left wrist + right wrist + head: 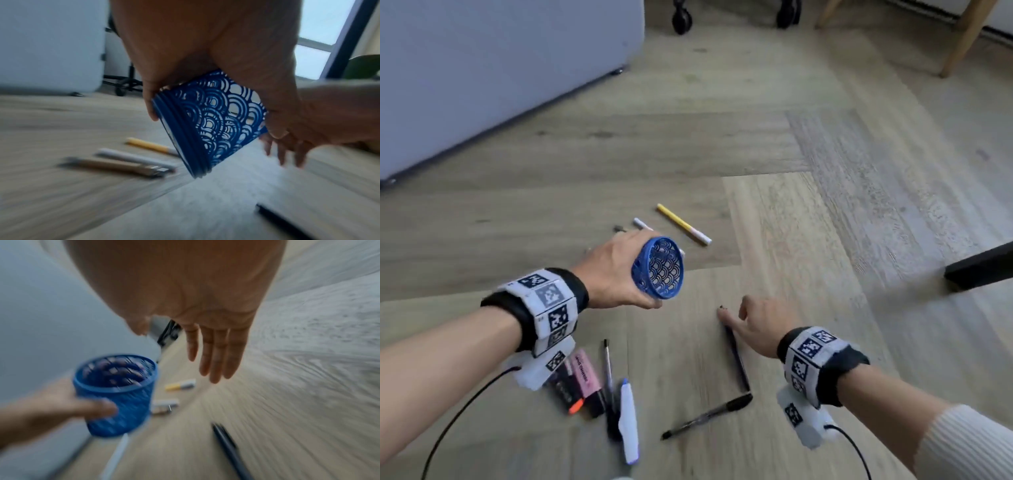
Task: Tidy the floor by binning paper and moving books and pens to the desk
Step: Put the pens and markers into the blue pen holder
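My left hand (619, 274) grips a blue lattice pen cup (658, 268) above the floor, its mouth tilted toward me; the cup (209, 120) fills the left wrist view. My right hand (753, 322) hovers open, fingers straight, just above a dark pen (736, 359) on the floor; the same pen (228, 447) lies below the fingers (216, 356). A yellow pen (683, 224) and a white pen (642, 224) lie beyond the cup. Nearer me lie a black ballpoint (709, 416), a white-blue marker (628, 419), a thin pen (607, 370) and pink, orange and black highlighters (578, 383).
A white cabinet (500, 68) stands at the back left. Chair castors (681, 17) and a wooden leg (962, 37) are at the back, and a dark furniture foot (979, 270) juts in at the right. The floor is pale wood planks (859, 171).
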